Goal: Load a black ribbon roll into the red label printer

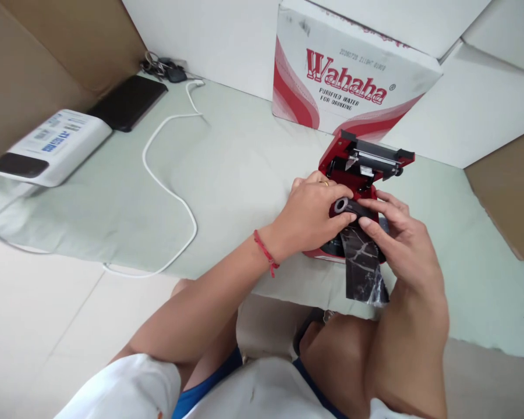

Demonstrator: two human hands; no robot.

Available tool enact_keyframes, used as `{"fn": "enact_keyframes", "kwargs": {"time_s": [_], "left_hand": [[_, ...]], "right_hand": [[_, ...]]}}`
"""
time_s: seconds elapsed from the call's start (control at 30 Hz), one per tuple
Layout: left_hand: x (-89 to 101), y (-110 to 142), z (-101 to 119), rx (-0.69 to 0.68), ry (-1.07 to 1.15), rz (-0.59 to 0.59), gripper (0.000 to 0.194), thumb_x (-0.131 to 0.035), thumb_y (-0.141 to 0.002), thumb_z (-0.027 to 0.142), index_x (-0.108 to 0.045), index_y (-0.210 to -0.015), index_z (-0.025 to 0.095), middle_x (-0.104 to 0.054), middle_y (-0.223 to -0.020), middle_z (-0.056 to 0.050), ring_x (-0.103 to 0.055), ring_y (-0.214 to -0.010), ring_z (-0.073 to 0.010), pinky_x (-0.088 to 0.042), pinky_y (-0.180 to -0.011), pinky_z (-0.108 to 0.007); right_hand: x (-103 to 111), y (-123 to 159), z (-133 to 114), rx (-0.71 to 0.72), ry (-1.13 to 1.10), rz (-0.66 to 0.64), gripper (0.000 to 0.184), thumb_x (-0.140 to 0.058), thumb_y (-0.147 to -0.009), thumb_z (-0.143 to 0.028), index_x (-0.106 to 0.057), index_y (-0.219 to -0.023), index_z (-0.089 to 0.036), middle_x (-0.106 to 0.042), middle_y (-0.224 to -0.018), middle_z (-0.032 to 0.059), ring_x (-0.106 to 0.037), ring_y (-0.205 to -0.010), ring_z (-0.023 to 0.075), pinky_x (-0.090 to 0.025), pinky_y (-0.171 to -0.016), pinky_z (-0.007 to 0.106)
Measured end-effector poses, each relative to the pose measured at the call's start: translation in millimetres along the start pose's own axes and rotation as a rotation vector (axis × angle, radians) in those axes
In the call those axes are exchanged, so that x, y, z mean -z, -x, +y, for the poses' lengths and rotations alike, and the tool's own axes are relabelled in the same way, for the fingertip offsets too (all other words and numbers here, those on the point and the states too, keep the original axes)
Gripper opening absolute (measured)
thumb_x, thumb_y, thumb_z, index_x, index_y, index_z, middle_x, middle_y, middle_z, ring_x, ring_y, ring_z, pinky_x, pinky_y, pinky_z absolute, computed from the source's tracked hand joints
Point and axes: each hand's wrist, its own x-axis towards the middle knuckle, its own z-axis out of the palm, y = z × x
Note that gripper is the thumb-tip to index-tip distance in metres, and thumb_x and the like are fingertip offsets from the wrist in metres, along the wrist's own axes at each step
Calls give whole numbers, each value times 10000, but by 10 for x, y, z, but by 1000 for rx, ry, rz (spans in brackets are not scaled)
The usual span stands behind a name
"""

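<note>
A small red and black printer (337,150) stands near the table's front edge with its lid raised. Over its open body, both hands hold a ribbon roll (360,210), dark with a grey hollow core facing left. My left hand (311,210) pinches the roll's left end between thumb and fingers. On the other end, my right hand (405,240) has its thumb in front and fingers behind. A creased, glossy black strip of ribbon (361,267) hangs from the roll over the printer's front. The hands hide much of the printer's inside.
Behind the printer stands a Wahaha water carton (349,87). At the left lie a white power bank (55,145), a black phone (131,102) and keys (168,70). A white cable (146,154) winds across the green tabletop (240,169). Cardboard (506,192) borders the right side.
</note>
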Motion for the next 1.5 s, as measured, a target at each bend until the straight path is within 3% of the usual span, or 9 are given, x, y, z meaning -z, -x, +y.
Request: {"fn": "enact_keyframes", "kwargs": {"time_s": [0.23, 0.4, 0.5, 0.67, 0.8, 0.97, 1.2, 1.3, 1.5], "left_hand": [[-5, 171, -32, -280, 15, 175, 383, -692, -1134, 535, -805, -1349, 238, -847, -1381, -127, -686, -1385, -355, -525, -1181, -547], [65, 415, -92, -687, -8, 35, 619, -683, -1129, 696, -720, -1485, 191, -867, -1302, -136, -739, -1308, -331, -533, -1157, -498], [126, 525, -132, -681, -98, -28, 653, -676, -1146, 638, -638, -1601, 171, -826, -1445, -178, -722, -1383, -353, -545, -1173, -517], [182, 590, -94, -675, -251, 57, 336, -546, -1128, 126, -718, -1416, 148, -855, -1392, -151, -769, -1327, -291, -594, -1135, -463], [106, 606, -41, -718, -254, 248, 240, -567, -1179, 123, -777, -1087, 196, -912, -1163, -38, -805, -1160, -204, -600, -1138, -397], [8, 629, 26, -702, -276, 331, 301, -564, -1223, 156, -799, -1038, 189, -918, -1111, -3, -810, -1144, -174, -585, -1140, -367], [-122, 667, 66, -665, -313, 352, 239, -601, -1201, 156, -828, -1134, 185, -925, -1214, -23, -818, -1234, -187, -590, -1175, -381], [-166, 674, 55, -648, -305, 343, 179, -651, -1177, 181, -824, -1218, 166, -917, -1280, -58, -813, -1277, -200, -579, -1210, -407], [-204, 623, 53, -657, -265, 350, 191, -641, -1158, 191, -810, -1244, 171, -916, -1260, -88, -824, -1236, -223, -596, -1149, -427]], "right_hand": [[71, -239, -112, -46, 22, -52, 376, -890, -925, -563, -941, -1239, -362, -795, -1521, 112, -673, -1557, 371, -494, -1370, 650], [17, -320, -149, -31, 29, -65, 350, -881, -932, -549, -946, -1216, -355, -823, -1479, 108, -706, -1518, 373, -526, -1342, 634], [-40, -308, -148, -27, 4, -63, 318, -862, -946, -512, -945, -1204, -348, -866, -1398, 85, -770, -1417, 348, -566, -1305, 594], [-87, -260, -138, -46, -28, 26, 283, -840, -975, -506, -934, -1179, -333, -901, -1244, 59, -831, -1205, 299, -649, -1159, 519], [-103, -256, -151, -65, -80, 51, 309, -841, -992, -550, -920, -1195, -331, -903, -1272, 61, -843, -1189, 288, -672, -1104, 491], [-151, -271, -185, -47, -149, 17, 205, -855, -971, -463, -932, -1111, -334, -893, -1363, 49, -771, -1455, 306, -560, -1330, 551], [-161, -258, -78, -84, -250, 531, 212, -824, -1030, -467, -872, -1090, -270, -806, -901, 22, -798, -911, 235, -679, -1034, 512], [-154, -251, 16, -86, -280, 598, 404, -754, -1083, -581, -814, -1343, -279, -842, -1219, 73, -798, -1255, 270, -616, -1202, 571], [-202, -243, 10, -61, -369, 309, 670, -559, -1142, -743, -577, -1735, -431, -520, -1886, 58, -430, -1803, 279, -382, -1459, 631]]}}
